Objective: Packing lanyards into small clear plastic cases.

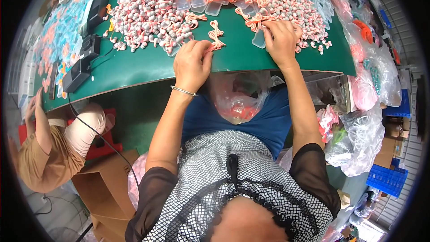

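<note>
A top with a fine black-and-white check is worn, edged at the neckline with a black scalloped frill, and a small black clip or tie is seen at the chest. Short, sheer black sleeves are worn over both upper arms, and the forearms are left bare. A thin silver bangle point(183, 91) is worn on the left wrist. Blue trousers are seen below the top

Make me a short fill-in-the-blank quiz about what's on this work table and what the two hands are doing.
1. The table top is covered in ____ material.
2. The left hand wears a thin ____ at the wrist.
3. The right hand rests on a clear plastic ____.
4. The bundled cords by the left hand are ____ coloured.

Missing words: green; bracelet; case; orange
</note>
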Motion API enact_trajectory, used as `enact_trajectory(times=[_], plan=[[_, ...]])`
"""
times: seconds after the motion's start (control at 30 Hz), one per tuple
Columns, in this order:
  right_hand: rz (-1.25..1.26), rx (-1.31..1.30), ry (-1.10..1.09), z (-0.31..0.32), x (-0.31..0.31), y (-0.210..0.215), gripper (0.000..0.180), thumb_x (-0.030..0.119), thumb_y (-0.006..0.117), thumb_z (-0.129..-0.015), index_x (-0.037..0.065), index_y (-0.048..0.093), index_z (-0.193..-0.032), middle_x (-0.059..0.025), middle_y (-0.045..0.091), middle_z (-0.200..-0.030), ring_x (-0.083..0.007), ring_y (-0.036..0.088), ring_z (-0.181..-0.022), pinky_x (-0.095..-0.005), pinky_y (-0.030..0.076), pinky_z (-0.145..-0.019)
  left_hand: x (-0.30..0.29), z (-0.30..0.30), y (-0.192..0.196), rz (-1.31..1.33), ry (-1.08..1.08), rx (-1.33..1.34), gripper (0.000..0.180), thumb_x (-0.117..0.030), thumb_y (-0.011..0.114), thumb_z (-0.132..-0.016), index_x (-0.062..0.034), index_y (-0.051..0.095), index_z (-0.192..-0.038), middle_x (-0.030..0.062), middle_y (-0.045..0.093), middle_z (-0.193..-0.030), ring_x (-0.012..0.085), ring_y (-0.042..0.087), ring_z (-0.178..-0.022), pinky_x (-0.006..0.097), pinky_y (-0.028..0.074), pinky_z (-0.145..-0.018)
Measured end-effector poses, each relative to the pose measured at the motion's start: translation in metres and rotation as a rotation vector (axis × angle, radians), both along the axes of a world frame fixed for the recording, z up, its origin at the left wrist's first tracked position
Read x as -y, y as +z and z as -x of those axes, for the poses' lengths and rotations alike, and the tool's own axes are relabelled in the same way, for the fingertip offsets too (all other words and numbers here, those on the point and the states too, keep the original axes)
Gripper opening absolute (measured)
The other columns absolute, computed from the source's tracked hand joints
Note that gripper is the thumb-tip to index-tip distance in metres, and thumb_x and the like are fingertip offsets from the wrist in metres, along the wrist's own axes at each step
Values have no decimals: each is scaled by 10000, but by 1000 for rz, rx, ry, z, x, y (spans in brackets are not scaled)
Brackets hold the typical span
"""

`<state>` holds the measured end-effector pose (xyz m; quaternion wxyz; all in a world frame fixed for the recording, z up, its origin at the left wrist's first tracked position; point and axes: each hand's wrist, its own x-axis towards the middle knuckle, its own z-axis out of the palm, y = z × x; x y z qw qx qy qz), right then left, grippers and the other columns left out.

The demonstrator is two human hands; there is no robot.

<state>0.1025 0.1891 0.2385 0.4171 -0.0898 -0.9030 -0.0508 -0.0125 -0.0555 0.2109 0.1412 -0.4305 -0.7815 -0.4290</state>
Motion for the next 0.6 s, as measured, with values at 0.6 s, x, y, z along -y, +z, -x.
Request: enact_trajectory(times=[0.6], plan=[[330, 23, 47, -10, 31, 12, 125, 132, 657, -834, 167, 716, -939, -6, 668, -799, -199, 637, -778, -388, 372, -823, 12, -8, 3, 19, 26, 90, 104, -74, 709, -820, -70, 682, -921, 96, 639, -872, 313, 626, -840, 418, 500, -739]])
